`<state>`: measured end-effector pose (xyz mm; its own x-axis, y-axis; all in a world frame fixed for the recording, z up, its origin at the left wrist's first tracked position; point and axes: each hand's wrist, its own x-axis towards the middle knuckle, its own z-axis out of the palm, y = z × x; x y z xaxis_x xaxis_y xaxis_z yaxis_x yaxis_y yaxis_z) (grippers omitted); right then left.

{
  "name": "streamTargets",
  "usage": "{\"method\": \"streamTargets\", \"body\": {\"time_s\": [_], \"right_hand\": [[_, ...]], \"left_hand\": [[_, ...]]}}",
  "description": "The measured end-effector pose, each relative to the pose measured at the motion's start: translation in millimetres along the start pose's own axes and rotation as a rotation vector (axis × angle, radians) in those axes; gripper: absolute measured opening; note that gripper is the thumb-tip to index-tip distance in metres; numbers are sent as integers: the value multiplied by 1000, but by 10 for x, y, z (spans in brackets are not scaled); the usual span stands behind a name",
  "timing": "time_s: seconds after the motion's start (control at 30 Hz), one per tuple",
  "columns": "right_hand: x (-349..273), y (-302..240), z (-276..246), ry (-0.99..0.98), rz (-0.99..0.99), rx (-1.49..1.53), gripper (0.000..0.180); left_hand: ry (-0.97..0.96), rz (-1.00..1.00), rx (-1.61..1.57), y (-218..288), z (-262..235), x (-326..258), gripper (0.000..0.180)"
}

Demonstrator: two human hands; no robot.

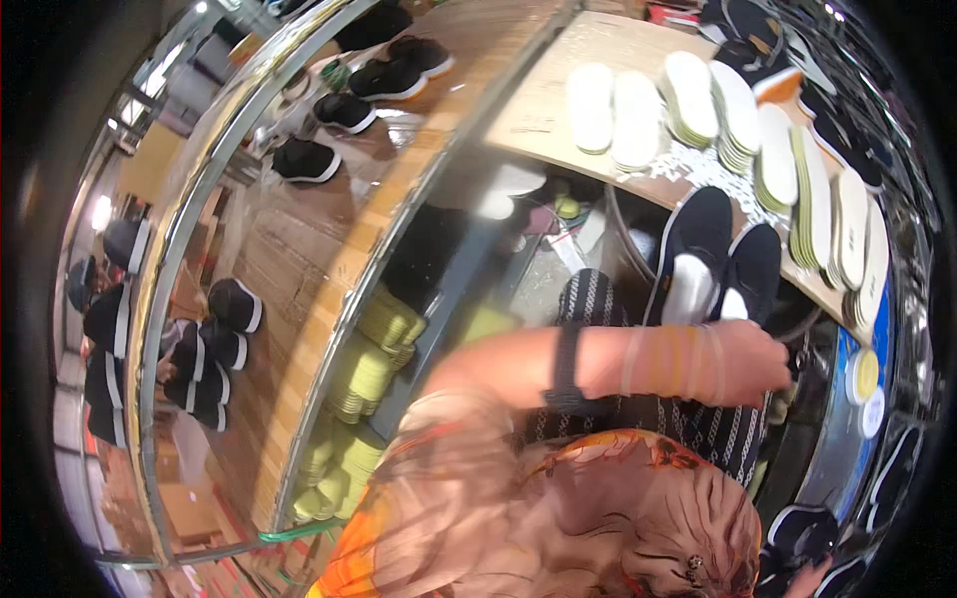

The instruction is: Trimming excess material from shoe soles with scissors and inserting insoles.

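Note:
My left arm, with a dark watch and several thin bands, reaches across to the right. Its hand (750,361) looks curled, and what lies in the fingers is hidden. Just beyond it, a black slip-on shoe (700,221) and a second black shoe (754,261) lie side by side, toes pointing away, white inside; the hand covers their heel ends. At the lower right rim, only a small part of my right hand (809,578) shows, beside a dark shoe with a white edge (800,530). Whether it grips that shoe is unclear.
White insoles (690,95) in stacks line a wooden board (538,110), with white scraps among them. A wooden shelf (289,269) at left carries black shoes (307,159). Yellow-green insoles (364,374) are piled beneath it. More dark shoes crowd the right rim.

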<state>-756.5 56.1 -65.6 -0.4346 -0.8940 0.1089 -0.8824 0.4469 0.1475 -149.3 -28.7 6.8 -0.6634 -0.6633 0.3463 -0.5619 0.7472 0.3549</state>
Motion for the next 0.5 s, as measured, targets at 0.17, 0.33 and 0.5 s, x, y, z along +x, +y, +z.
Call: {"method": "streamTargets", "body": {"time_s": [0.17,0.33,0.5], "right_hand": [[242,-1040,-1064,375,-425,423,37],[260,-2858,-893,-261,-491,993,58],[-209,-4442,-813,-274,-773,935,58]], "left_hand": [[374,-426,-6,-212,-976,-1255,31],[434,-956,227,-358,-1480,-2121,31],[409,-671,23,-481,-906,-1919,39]]}}
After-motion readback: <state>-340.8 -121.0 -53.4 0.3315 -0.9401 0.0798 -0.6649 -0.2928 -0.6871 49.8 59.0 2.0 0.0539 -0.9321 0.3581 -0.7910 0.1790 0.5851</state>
